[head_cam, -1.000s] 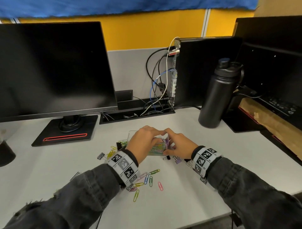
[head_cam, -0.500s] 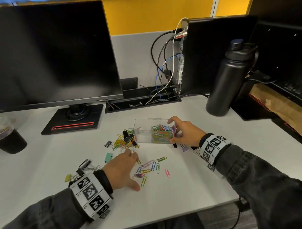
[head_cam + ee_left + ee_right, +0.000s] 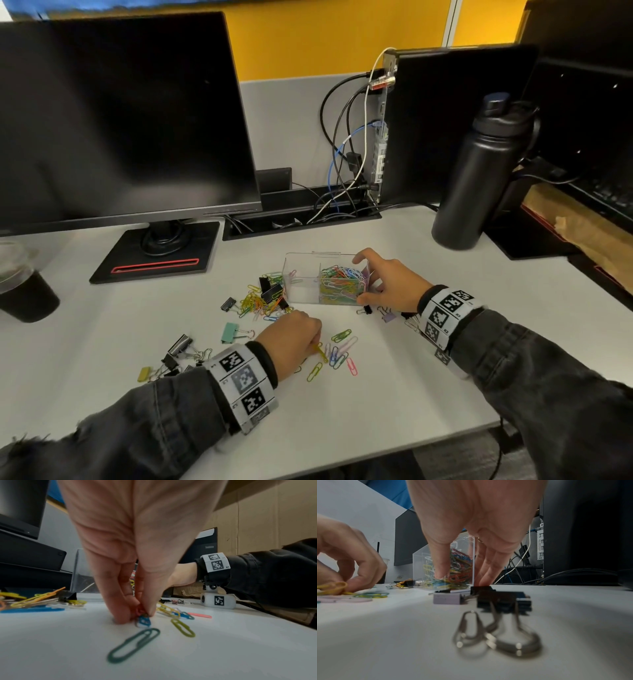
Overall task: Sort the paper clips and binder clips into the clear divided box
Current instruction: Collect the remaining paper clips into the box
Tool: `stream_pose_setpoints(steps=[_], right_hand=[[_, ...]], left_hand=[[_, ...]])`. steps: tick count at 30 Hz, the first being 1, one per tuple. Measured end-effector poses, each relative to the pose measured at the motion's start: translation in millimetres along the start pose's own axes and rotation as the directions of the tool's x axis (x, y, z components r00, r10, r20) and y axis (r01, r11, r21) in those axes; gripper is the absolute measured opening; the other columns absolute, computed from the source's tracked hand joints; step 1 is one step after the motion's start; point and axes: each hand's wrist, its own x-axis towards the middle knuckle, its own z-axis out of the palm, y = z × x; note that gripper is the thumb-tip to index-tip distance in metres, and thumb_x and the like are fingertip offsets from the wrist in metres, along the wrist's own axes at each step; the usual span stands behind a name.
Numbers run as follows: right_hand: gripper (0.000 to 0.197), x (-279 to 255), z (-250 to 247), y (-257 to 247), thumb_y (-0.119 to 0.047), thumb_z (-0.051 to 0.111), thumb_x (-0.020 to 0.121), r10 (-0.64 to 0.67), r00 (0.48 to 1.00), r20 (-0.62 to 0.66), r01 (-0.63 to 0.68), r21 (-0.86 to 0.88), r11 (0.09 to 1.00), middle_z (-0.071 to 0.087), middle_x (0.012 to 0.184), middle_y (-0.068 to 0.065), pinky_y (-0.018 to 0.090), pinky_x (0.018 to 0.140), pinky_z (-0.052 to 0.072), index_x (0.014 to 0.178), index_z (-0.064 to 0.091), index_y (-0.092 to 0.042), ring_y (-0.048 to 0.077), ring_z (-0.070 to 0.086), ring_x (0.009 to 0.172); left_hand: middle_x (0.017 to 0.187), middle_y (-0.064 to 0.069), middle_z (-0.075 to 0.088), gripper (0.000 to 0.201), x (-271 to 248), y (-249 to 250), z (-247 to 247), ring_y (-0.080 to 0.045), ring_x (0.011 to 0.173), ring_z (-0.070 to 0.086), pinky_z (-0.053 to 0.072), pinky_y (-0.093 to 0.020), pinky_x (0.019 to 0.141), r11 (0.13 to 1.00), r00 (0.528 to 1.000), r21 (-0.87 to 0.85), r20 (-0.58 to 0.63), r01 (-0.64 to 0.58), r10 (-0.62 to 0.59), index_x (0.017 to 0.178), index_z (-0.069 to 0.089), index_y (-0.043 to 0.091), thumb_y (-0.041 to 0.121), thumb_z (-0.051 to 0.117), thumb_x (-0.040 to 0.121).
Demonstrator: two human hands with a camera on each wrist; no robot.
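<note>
Clips [image 3: 337, 354]: loose on desk [image 3: 394, 404], near box [image 3: 301, 274]; light, thin, slippery; judged best pinched at edges.
Left hand [image 3: 291, 337]: fingers curled, pinching clips.
Right hand [image 3: 390, 284]: fingers steady box wall.

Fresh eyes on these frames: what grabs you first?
The clear box at desk centre, its right half packed with colourful paper clips, right hand steadying it. Nearer, the left hand pinches clips from a loose scatter. Binder clips lie at left.
</note>
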Motion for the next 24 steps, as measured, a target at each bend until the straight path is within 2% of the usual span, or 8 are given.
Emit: stream_pose_setpoints(steps=[3,7,11,13,15,17,21,24], right_hand=[[0.058,-1.0,-1.4,-1.1,-0.015,0.073,0.081,0.004,1.000,0.009,-0.004,0.020,1.000,0.060,0.113,0.005,0.017,0.049,0.054,0.125,0.035,-0.024,0.016,0.065,0.081],[0.059,0.1,-1.2,0.8,-0.016,0.073,0.081,-0.007,1.000,0.005,0.007,0.003,1.000,0.061,0.115,0.006,0.011,0.048,0.050,0.125,0.035,-0.024,0.016,0.065,0.083],[0.059,0.6,-0.6,1.0,-0.017,0.074,0.080,-0.009,1.000,0.000,0.009,0.005,1.000,0.061,0.112,0.005,0.015,0.053,0.054,0.125,0.036,-0.024,0.017,0.066,0.084],[0.059,1.4,-0.5,1.1,-0.018,0.075,0.079,-0.019,1.000,-0.010,0.019,0.005,1.000,0.063,0.112,0.006,0.024,0.065,0.059,0.123,0.036,-0.025,0.018,0.067,0.084],[0.058,1.0,-0.2,1.4,-0.018,0.075,0.078,-0.019,1.000,-0.016,0.019,0.009,1.000,0.063,0.110,0.007,0.032,0.072,0.060,0.121,0.036,-0.026,0.018,0.067,0.084],[0.058,0.5,0.3,2.9,-0.017,0.075,0.078,-0.015,1.000,-0.009,0.016,0.033,0.999,0.062,0.107,0.006,0.036,0.064,0.061,0.120,0.036,-0.028,0.019,0.068,0.083],[0.058,0.0,0.5,4.6,-0.019,0.076,0.078,-0.023,1.000,-0.009,0.023,0.028,0.999,0.060,0.107,0.005,0.038,0.061,0.061,0.120,0.036,-0.029,0.016,0.066,0.078],[0.058,1.2,0.9,4.8,-0.019,0.076,0.078,-0.028,0.999,-0.015,0.028,0.002,1.000,0.060,0.108,0.005,0.030,0.061,0.060,0.120,0.036,-0.028,0.016,0.066,0.078]], left_hand=[[0.095,-0.010,0.066,0.013,1.7,-4.7,-4.4,-0.024,0.088,0.061,0.046,-0.029,0.074,0.999,0.998,-0.036,-0.056,-0.005,0.003,0.093,0.062,0.008,0.015,0.052,0.091],[0.080,0.002,0.061,0.009,-0.3,-2.3,-29.7,-0.009,0.070,0.055,0.038,-0.009,0.061,0.983,0.981,-0.161,-0.188,-0.083,0.052,0.086,0.064,0.010,0.013,0.057,0.090],[0.082,0.005,0.067,0.005,16.9,12.1,-69.4,-0.007,0.076,0.060,0.047,-0.015,0.071,0.937,0.840,-0.285,-0.542,-0.203,0.017,0.086,0.068,0.017,0.016,0.063,0.087],[0.088,0.003,0.071,0.008,32.8,16.7,-76.9,-0.009,0.081,0.063,0.051,-0.021,0.079,0.926,0.792,-0.307,-0.611,-0.218,-0.016,0.090,0.072,0.016,0.018,0.065,0.086],[0.098,-0.001,0.073,0.015,47.8,16.8,-72.3,-0.013,0.091,0.065,0.050,-0.028,0.089,0.937,0.836,-0.309,-0.548,-0.166,-0.033,0.098,0.074,0.014,0.019,0.063,0.088],[0.106,-0.002,0.072,0.020,50.5,18.8,-62.0,-0.016,0.098,0.065,0.048,-0.029,0.093,0.956,0.897,-0.278,-0.440,-0.094,-0.040,0.105,0.072,0.016,0.021,0.060,0.090],[0.107,0.006,0.066,0.025,26.2,23.3,-42.1,-0.010,0.098,0.057,0.046,-0.030,0.089,0.970,0.872,-0.149,-0.478,-0.194,0.101,0.109,0.069,0.023,0.034,0.058,0.090],[0.124,0.010,0.052,0.068,7.2,24.5,-19.2,-0.008,0.109,0.050,0.045,-0.026,0.092,0.974,0.961,-0.138,-0.239,-0.177,0.141,0.129,0.053,0.025,0.057,0.069,0.072]])
